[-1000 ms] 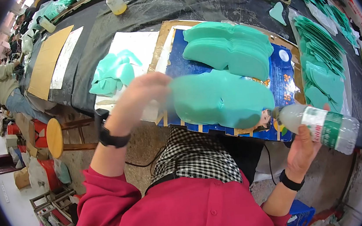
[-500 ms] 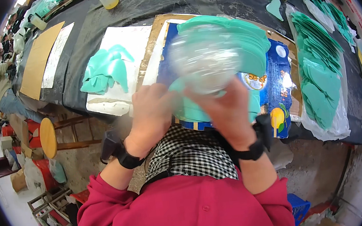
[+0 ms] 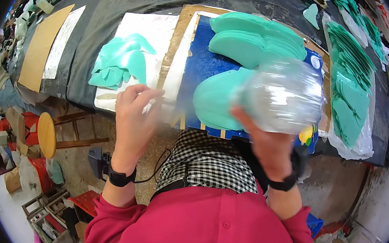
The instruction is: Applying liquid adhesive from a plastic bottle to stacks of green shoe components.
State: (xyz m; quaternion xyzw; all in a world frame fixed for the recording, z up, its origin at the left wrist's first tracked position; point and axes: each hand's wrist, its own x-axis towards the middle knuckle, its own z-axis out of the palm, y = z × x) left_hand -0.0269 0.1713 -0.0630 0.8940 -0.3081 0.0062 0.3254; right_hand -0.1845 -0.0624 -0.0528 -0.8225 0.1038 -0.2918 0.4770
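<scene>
My right hand (image 3: 273,153) is closed on a clear plastic container (image 3: 286,95), round and shiny, smeared by motion. It hangs over the right part of a blue printed board (image 3: 199,57). Beside it on the board lies a stack of rounded mint-green sheets (image 3: 218,97), partly covered by the container. Behind are fanned piles of similar green pieces (image 3: 256,36). My left hand (image 3: 134,111) is raised at the near edge of a white sheet (image 3: 149,29), thumb and fingers pinched together. Its fingertips are blurred, so anything between them is unclear.
Curved green pieces (image 3: 124,57) lie on the white sheet. More green stacks (image 3: 348,77) rest on plastic at the right. A brown board (image 3: 47,51) is at the far left, a wooden stool (image 3: 46,134) below. A person (image 3: 1,85) is at the left.
My right hand has carried the clear container right and nearer, uncovering much of the green piles. My left hand has moved left, away from the green stack. The whole view has shifted slightly.
</scene>
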